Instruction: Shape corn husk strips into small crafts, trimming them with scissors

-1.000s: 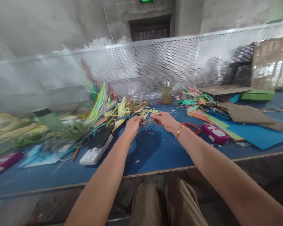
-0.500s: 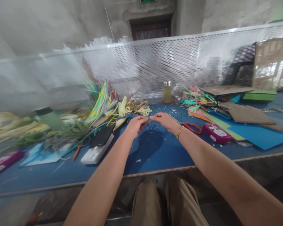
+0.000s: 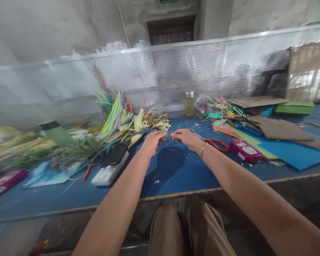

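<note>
My left hand (image 3: 153,140) and my right hand (image 3: 185,137) meet over the middle of the blue table (image 3: 173,174), fingertips almost touching. Both are closed in a pinch on thin strands or strips (image 3: 168,141) that hang between them; what the strands are made of is too small to tell. A gold bracelet circles my right wrist. Just beyond the hands lies a heap of yellow-green leaf strips (image 3: 146,123).
A bundle of coloured strips (image 3: 112,113) fans up at the left. A black phone (image 3: 114,154) lies on a white box (image 3: 108,173). Red-handled scissors (image 3: 216,143) and a pink case (image 3: 244,150) sit right of my hand. A small jar (image 3: 189,104) stands by the perforated metal screen.
My right hand has dropped the yellow-green strip it held and both hands have drawn slightly closer together and nearer to me, still pinching the thin strands.
</note>
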### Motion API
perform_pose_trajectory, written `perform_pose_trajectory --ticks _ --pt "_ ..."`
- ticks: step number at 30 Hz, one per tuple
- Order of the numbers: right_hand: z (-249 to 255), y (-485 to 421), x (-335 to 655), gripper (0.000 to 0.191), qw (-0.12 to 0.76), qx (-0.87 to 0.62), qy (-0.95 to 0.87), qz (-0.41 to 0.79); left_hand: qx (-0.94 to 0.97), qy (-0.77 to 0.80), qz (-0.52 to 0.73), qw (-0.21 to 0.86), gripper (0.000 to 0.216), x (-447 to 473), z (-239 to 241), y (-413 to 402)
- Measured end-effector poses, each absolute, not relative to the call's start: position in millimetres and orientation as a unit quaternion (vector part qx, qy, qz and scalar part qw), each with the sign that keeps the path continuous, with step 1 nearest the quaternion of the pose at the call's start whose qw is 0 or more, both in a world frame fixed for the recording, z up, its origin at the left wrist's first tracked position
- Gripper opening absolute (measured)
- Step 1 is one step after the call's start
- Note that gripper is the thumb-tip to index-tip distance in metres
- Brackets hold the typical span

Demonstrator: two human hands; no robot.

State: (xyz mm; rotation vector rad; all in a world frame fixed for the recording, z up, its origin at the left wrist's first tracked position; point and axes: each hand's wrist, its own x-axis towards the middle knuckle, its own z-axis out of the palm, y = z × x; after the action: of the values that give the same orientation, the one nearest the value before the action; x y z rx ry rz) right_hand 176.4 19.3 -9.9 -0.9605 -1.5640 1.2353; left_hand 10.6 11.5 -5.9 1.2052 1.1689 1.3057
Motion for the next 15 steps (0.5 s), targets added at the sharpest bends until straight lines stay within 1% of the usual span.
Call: perform_pose_trajectory --ticks 5,11,15 --pt "-9.8 18.1 175.7 0.019 0.450 -0.392 -0.628 0.500 0.508 0.490 0.528 0.473 0.020 10.9 -6.7 11.8" --pt "-8.7 17.3 174.1 0.022 0.466 -0.404 -0.616 0.490 0.553 0.501 0.492 0.449 0.020 12.5 -8.8 10.9" --pt "-10.6 19.5 174.2 0.020 0.465 -0.409 -0.620 0.481 0.578 0.507 0.477 0.426 0.021 14.6 -9.6 8.4"
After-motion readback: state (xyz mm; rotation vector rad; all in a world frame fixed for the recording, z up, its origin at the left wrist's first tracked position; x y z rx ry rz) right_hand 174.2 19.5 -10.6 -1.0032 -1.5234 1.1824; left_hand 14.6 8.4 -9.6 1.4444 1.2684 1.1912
